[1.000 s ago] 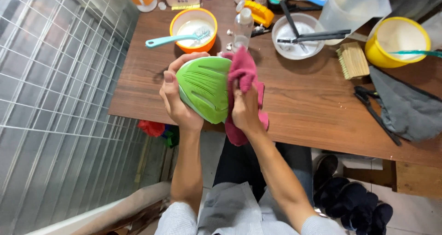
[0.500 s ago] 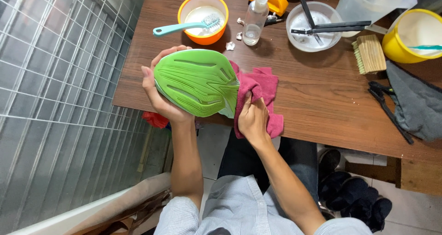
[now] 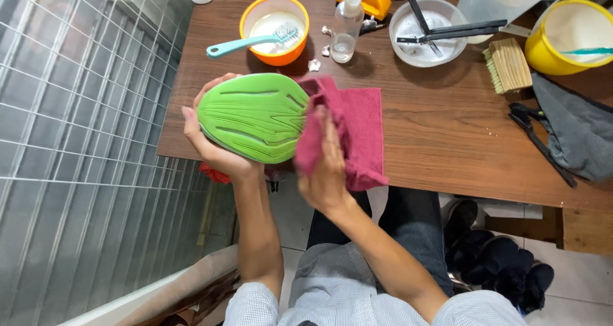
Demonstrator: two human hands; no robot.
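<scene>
- Since half a second ago, the green ribbed shoe sole (image 3: 255, 116) has tipped flatter and more level, and the right hand (image 3: 324, 166) has pulled the pink cloth (image 3: 348, 131) from behind the sole to its right end.
- One tiled wall with white grid lines (image 3: 70, 141) fills the left side, close against the surface's left edge.
- One left hand (image 3: 214, 148) cups the sole from below, fingers (image 3: 190, 118) curled up and clamped on its left rim.
- One sole, held over the near left corner of the wooden surface (image 3: 447, 134), ribbed face up.
- One right hand presses the cloth against the sole's right end, fingers closed on the fabric; the cloth hangs over the near edge.
- Two bowls with brushes: one orange bowl (image 3: 274, 21) holding one teal brush (image 3: 246, 42), one yellow bowl (image 3: 565, 35) at the far right.
- One small clear bottle (image 3: 348, 26), one white bowl (image 3: 429, 29) with dark tools laid across it.
- One straw-coloured brush (image 3: 507, 64), one grey cloth (image 3: 575, 131) at the right edge.
- Bare wood lies between the pink cloth and the grey cloth, the widest open stretch.
</scene>
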